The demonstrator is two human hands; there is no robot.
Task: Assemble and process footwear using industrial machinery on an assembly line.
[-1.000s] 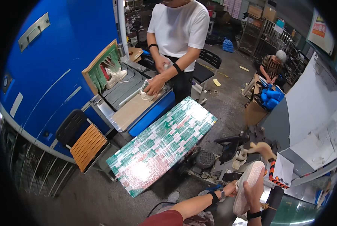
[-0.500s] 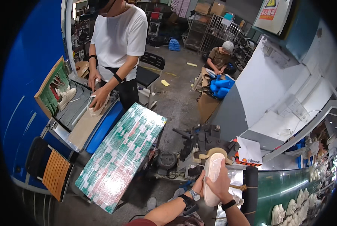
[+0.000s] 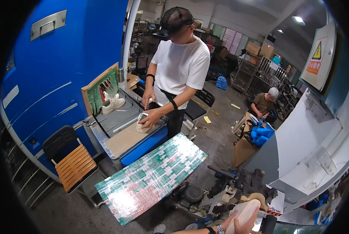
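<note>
The left hand (image 3: 229,221) and right hand (image 3: 245,226) both show a closed grip on one pale shoe (image 3: 247,211). It lies just beside a tan curved machine part (image 3: 257,196).

Pale shoe (image 3: 247,211), tilted, sole apparently upward

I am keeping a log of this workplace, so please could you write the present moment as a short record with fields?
Left grip: holds the shoe; watch at wrist
Right grip: holds the same shoe
Shoe colour: pale
Beyond shoe: dark machine, tan curved part
Left of machine: patterned table, green and white
Standing person: white shirt, hand on another shoe
Seated person: near blue pieces
</note>
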